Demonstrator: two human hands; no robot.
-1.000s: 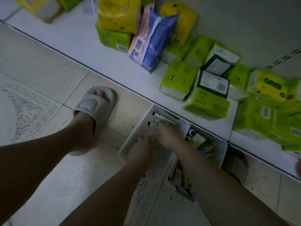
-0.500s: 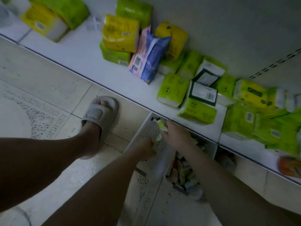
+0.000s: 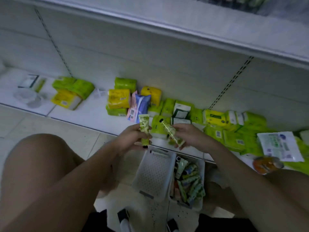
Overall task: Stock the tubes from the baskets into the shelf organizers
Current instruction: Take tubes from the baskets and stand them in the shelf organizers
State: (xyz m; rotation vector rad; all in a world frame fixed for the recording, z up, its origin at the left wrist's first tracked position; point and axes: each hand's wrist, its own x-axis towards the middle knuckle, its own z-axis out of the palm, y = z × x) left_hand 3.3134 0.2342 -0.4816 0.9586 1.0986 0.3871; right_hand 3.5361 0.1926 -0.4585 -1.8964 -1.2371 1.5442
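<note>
Both arms reach forward above the baskets [image 3: 155,173]: left hand [image 3: 132,139] grips an upright green tube [image 3: 144,129], right hand [image 3: 190,136] grips a tilted tube [image 3: 171,131].

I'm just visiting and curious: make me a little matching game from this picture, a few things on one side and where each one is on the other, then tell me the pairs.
Things:
1. Upright pale green tube with a dark cap
2. Tilted pale green tube
3. White perforated plastic basket
4. Blue and pink soft packet

Places:
A. On the white bottom shelf, among green and yellow packs
B. Held in the left hand
C. On the floor, below both hands
D. Held in the right hand

Pairs: 1-B, 2-D, 3-C, 4-A
</note>
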